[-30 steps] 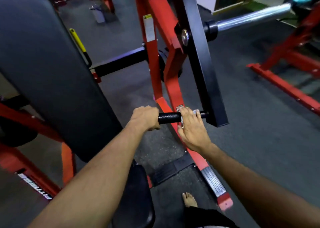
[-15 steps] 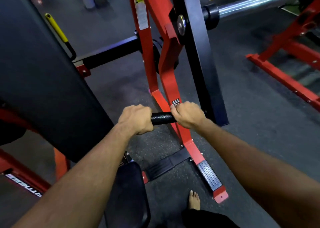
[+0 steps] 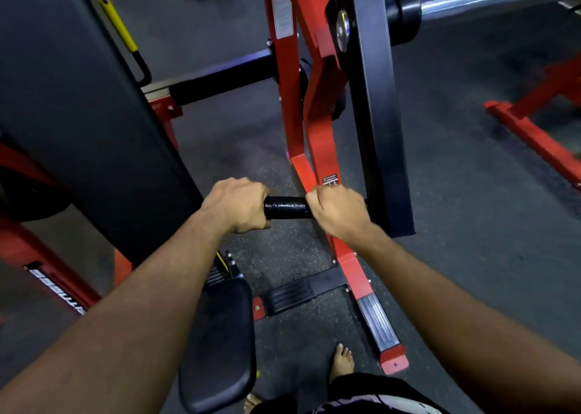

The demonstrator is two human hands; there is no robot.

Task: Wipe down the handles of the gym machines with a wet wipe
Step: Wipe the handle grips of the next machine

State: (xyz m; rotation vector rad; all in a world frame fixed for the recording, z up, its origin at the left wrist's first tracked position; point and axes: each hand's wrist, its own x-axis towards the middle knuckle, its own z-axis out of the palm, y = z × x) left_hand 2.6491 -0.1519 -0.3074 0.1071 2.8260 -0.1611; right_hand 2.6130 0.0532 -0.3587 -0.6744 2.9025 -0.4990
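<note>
On the black handle (image 3: 287, 207), both my hands grip tight.
Left hand (image 3: 239, 204) steadies, right hand (image 3: 338, 210) hides any wipe; bare palm could just smear grime.

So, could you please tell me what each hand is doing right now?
Left hand: gripping the black handle.
Right hand: curled round the same handle; no wipe visible.

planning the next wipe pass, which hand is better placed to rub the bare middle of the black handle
Right. The right hand is curled round the handle right beside the bare stretch; whether it holds the wipe cannot be seen. The left hand has its grip on the other end, seemingly steadying it.
</note>
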